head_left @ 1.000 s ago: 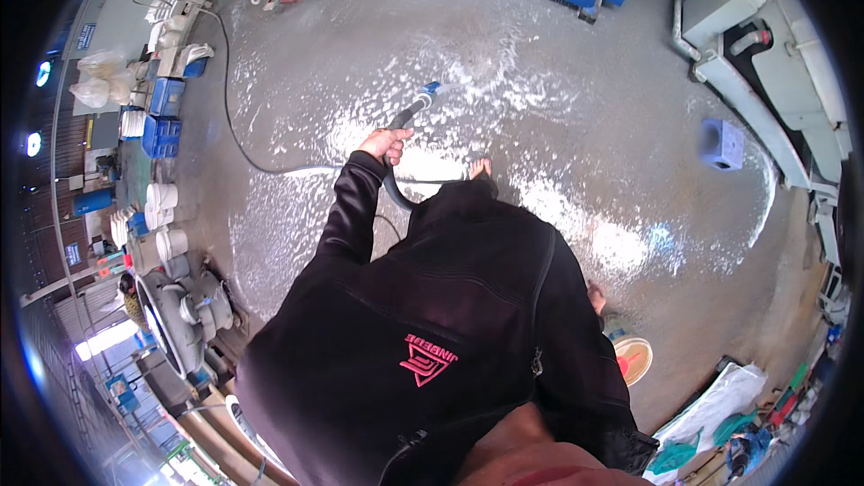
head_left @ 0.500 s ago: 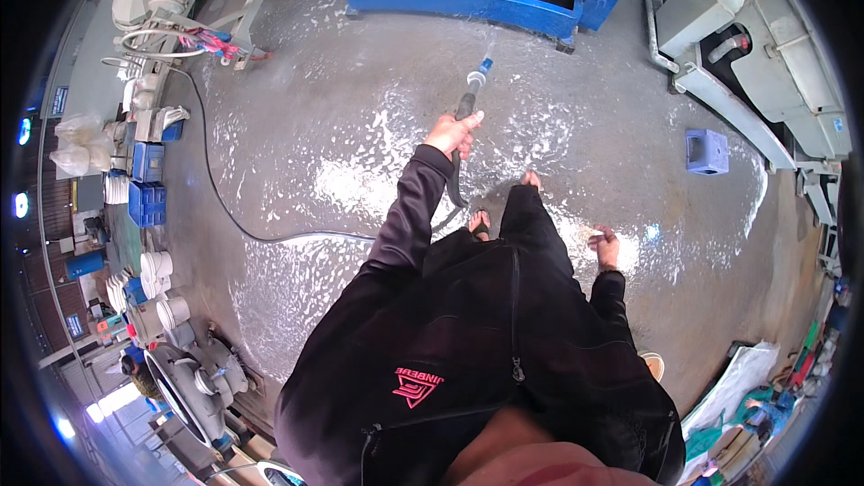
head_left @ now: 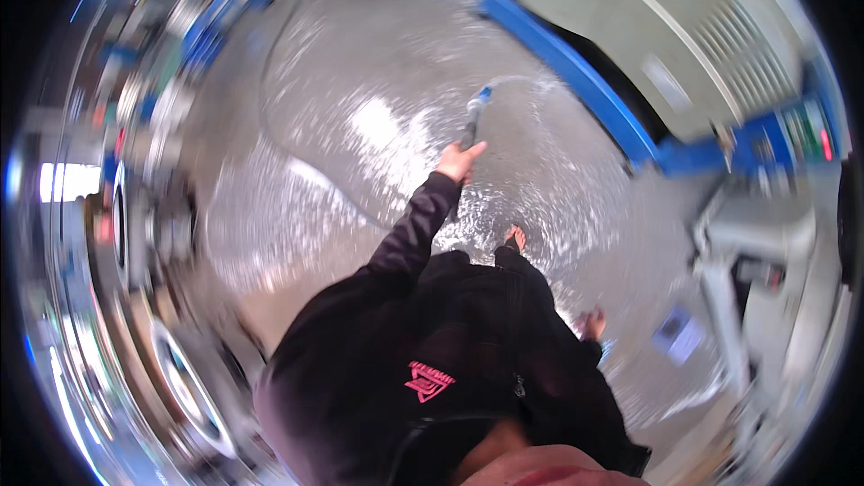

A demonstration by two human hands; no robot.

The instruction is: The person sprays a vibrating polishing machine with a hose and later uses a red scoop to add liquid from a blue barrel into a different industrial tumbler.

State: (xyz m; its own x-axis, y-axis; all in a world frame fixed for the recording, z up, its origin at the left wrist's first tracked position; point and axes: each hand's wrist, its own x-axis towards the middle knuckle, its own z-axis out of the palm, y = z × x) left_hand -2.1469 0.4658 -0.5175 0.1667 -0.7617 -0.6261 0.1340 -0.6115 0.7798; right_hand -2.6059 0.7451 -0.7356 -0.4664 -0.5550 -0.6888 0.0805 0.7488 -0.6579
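My left hand [head_left: 459, 162], in a dark sleeve, is wrapped round the dark grip of a hose nozzle [head_left: 474, 114] with a blue tip. A thin stream of water [head_left: 517, 79] leaves the tip and curves right toward a machine's blue base. From the grip the hose [head_left: 337, 193] trails left across the wet floor; my arm hides part of it. Low on the right my right hand [head_left: 591, 324] hangs beside my body, slightly blurred. Its fingers look loosely apart, with nothing seen in them.
Foamy water covers much of the grey floor [head_left: 360, 63]. A large grey machine on a blue base [head_left: 576, 72] stands ahead right. More grey equipment [head_left: 765, 234] and a bluish-purple plastic stool or crate [head_left: 679, 335] are at right. Blurred machinery [head_left: 184, 387] lines the left. My bare-toed foot [head_left: 515, 237] shows.
My view has turned left: the blue-based machine has shifted right and the stool or crate has moved lower. The water stream now bends right. My left hand keeps its hold on the nozzle.
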